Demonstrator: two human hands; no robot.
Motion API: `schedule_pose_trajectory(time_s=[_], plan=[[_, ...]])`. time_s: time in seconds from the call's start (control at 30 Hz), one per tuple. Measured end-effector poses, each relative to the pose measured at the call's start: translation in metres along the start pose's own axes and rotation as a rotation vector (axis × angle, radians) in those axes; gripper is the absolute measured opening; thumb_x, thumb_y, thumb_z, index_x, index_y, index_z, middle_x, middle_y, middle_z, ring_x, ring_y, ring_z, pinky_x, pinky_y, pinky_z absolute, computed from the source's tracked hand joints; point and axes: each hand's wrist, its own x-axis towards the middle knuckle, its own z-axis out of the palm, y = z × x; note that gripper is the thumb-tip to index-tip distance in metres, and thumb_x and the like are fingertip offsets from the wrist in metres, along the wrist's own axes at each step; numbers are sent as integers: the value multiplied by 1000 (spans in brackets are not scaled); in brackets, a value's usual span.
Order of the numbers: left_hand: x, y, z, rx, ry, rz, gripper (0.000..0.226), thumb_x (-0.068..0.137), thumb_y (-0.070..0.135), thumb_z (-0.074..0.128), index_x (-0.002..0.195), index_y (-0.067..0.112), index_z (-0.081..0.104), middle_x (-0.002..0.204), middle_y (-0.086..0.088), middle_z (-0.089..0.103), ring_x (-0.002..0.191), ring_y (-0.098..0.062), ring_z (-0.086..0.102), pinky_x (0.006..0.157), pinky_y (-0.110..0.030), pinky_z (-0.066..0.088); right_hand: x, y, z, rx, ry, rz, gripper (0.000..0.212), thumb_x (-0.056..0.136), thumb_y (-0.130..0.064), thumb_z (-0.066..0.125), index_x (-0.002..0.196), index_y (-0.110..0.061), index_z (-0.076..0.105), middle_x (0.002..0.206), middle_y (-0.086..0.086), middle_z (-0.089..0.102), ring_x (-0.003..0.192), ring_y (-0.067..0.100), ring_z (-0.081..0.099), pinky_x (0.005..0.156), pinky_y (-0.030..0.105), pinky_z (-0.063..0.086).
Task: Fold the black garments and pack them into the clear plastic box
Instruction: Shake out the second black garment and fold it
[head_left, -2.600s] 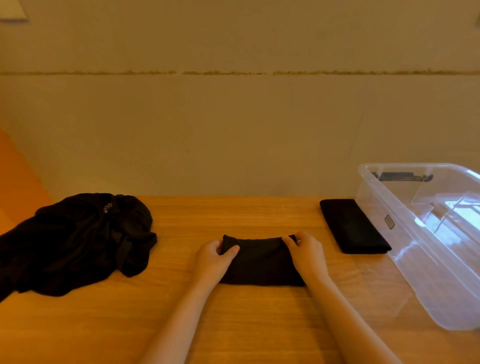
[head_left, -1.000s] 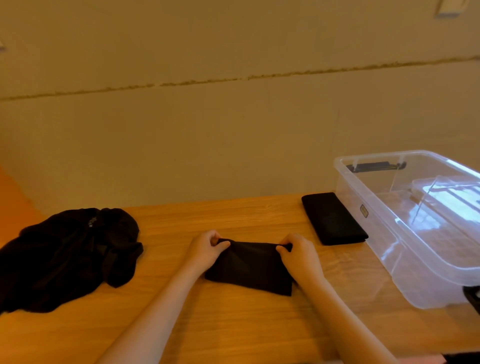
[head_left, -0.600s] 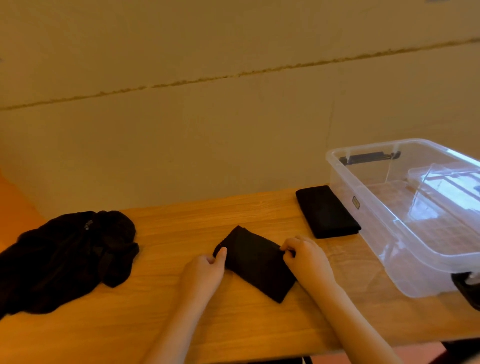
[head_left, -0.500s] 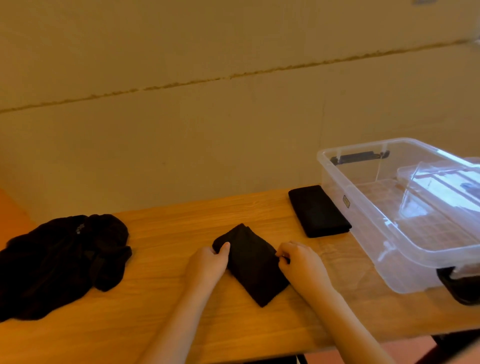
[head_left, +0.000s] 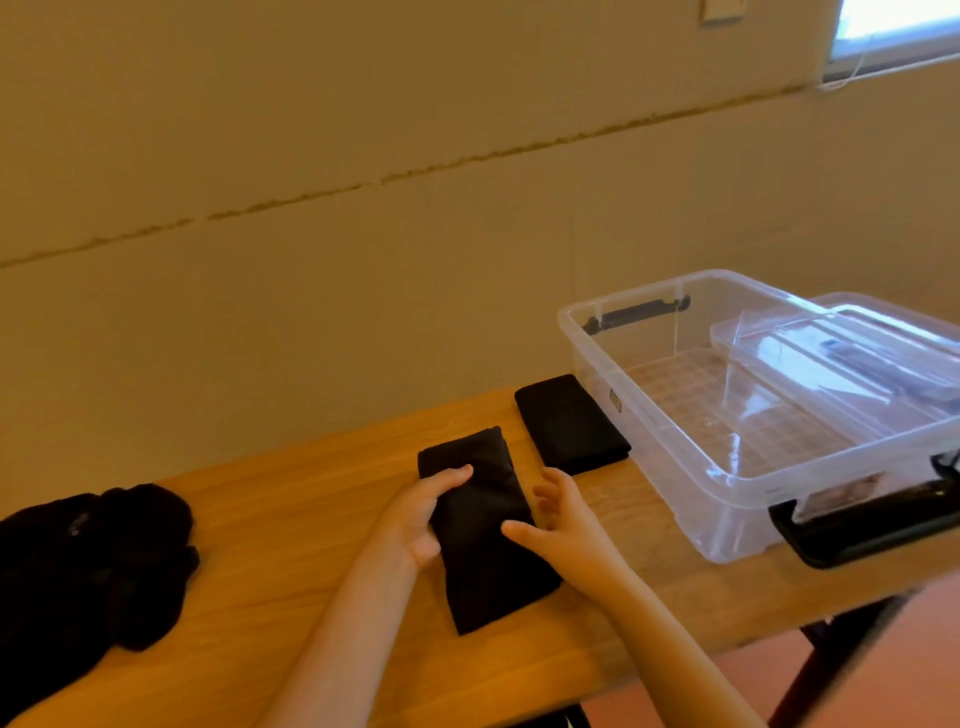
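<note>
A folded black garment (head_left: 483, 535) lies lengthwise on the wooden table (head_left: 291, 525), in front of me. My left hand (head_left: 418, 517) rests on its left side, fingers laid flat over the cloth. My right hand (head_left: 563, 522) is at its right edge with fingers spread; the thumb touches the cloth. A second folded black garment (head_left: 569, 423) lies farther back, beside the clear plastic box (head_left: 670, 457), which holds no garment. A pile of unfolded black garments (head_left: 88, 566) sits at the table's left end.
The box's clear lid (head_left: 852, 358) lies tilted across its right side. Black latch handles sit at the box's far end (head_left: 636, 314) and near end (head_left: 862, 530). The box's near end is close to the table's front edge. A wall stands right behind the table.
The folded garment has been turned from crosswise to lengthwise, closer to the second folded one. Both hands have let go of its corners and now lie loosely at its sides.
</note>
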Motion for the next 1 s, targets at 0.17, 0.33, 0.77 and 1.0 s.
schedule_pose_trajectory(time_s=[0.17, 0.33, 0.77, 1.0], plan=[[-3, 4, 4, -3, -64, 46, 39, 62, 9, 70, 100, 7, 62, 99, -21, 66, 96, -38, 61, 84, -52, 49, 16, -11, -6, 279, -109, 56, 65, 80, -19, 67, 138, -15, 38, 125, 6, 58, 107, 17, 62, 81, 28, 55], [5, 10, 6, -93, -136, 59, 45, 68, 14, 68, 111, 7, 59, 107, -22, 65, 103, -39, 60, 83, -50, 49, 21, -14, -15, 418, -46, -20, 25, 85, -5, 60, 108, -16, 62, 102, 4, 70, 93, 13, 68, 75, 27, 56], [90, 62, 85, -131, -234, 22, 16, 87, 6, 57, 103, 7, 61, 92, -18, 67, 89, -33, 62, 73, -44, 50, 37, -11, -46, -4, 297, -94, 47, 85, -23, 65, 123, -33, 39, 105, -21, 52, 94, -4, 54, 70, 13, 50], [149, 56, 106, -30, -159, -27, 27, 86, 4, 62, 112, 2, 58, 91, -17, 64, 81, -28, 61, 71, -40, 49, 49, -10, -34, 387, 665, -57, 28, 88, -14, 61, 114, -24, 54, 102, -9, 60, 95, 10, 62, 76, 31, 58]])
